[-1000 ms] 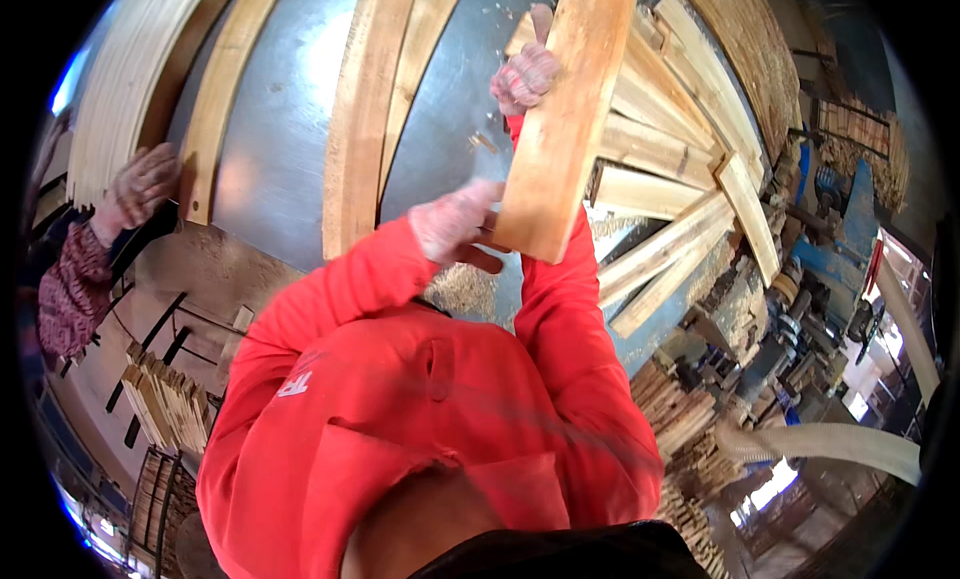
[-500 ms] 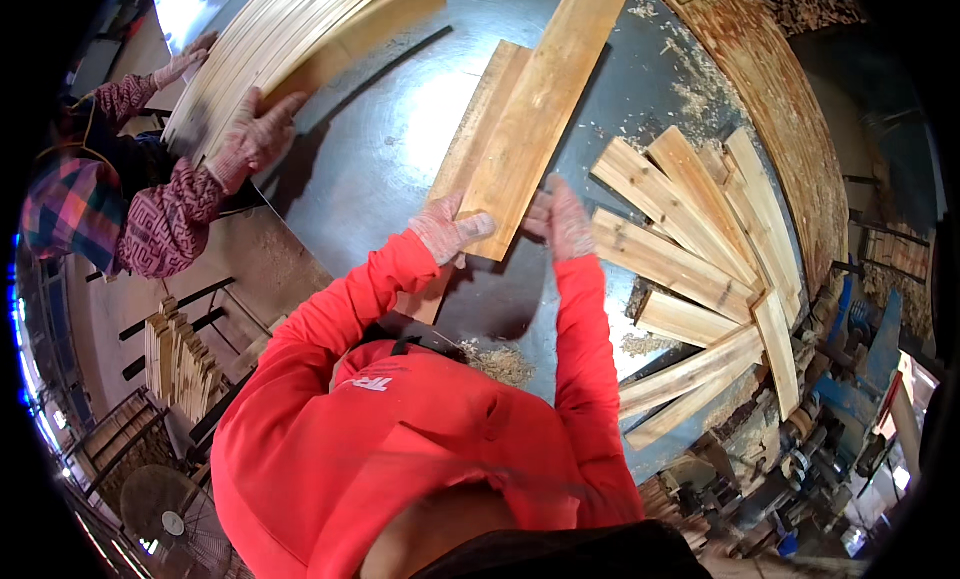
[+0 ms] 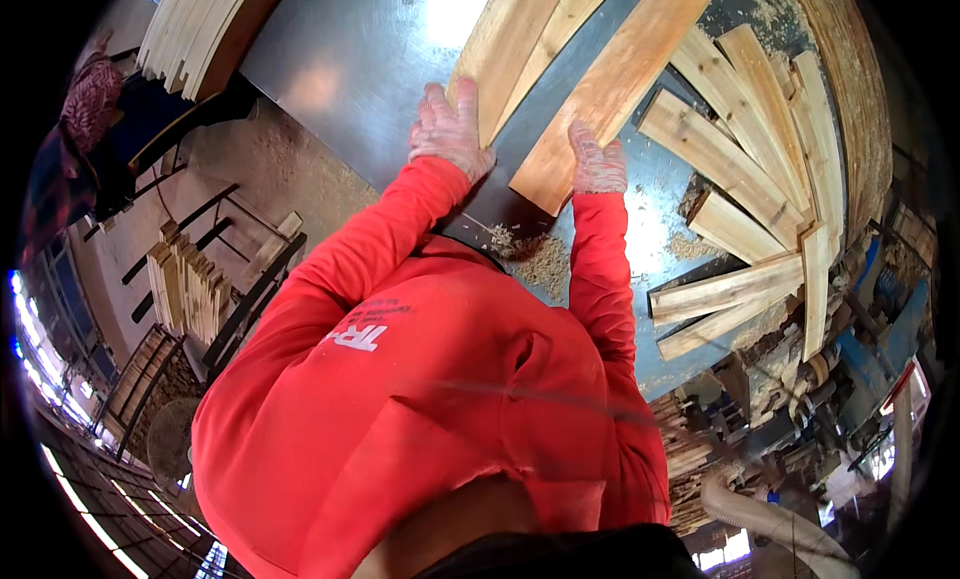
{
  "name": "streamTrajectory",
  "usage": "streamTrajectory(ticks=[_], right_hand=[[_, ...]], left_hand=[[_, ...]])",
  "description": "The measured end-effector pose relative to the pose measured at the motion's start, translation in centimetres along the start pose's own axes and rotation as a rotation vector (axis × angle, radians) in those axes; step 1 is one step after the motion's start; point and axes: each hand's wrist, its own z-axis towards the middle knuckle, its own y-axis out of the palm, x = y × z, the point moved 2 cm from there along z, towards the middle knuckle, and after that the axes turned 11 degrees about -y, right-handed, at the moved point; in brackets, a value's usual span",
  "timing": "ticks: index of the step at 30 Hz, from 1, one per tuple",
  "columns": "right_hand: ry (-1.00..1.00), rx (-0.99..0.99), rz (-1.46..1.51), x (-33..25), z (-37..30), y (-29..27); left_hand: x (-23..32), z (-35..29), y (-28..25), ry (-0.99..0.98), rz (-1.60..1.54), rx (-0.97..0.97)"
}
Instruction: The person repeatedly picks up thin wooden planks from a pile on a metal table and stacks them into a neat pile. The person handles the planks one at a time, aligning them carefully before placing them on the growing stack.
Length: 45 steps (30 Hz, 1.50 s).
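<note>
wood over metal

your left hand (image 3: 447, 139), thumb and fingers apart, touched the near end of a pale, flat board (image 3: 505, 64); your right hand (image 3: 600, 169) touched an orange-brown plank (image 3: 625, 79), its grip impossible to tell. both overlay the smooth table (image 3: 330, 89).

Below our left hand (image 3: 448, 134), toward the body, we see large whitish letters (image 3: 360, 337) printed across our red top (image 3: 460, 379); just beside them, on the side nearer that hand, run smaller dark lines of print (image 3: 387, 314), too tiny for us to read
</note>
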Motion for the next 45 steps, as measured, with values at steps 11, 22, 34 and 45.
streamTrajectory(ticks=[11,22,34,45], right_hand=[[-0.12,-0.192,0.516,1.3,2.3,3.7],[-0.435,-0.521,-0.444,-8.8,-2.3,3.3],[-0.446,-0.772,-1.3,-8.2,8.6,-12.9],[-1.301,-0.496,-0.76,-18.7,-0.1,-3.8]], left_hand=[[-5.2,2.1,0.2,0.24,-1.989,-1.678],[-3.3,5.4,4.0,0.212,-0.804,-0.313],[-12.1,5.8,-1.8,0.127,-0.141,0.055],[0.2,-1.9,-14.0,0.964,-0.633,-0.817]])
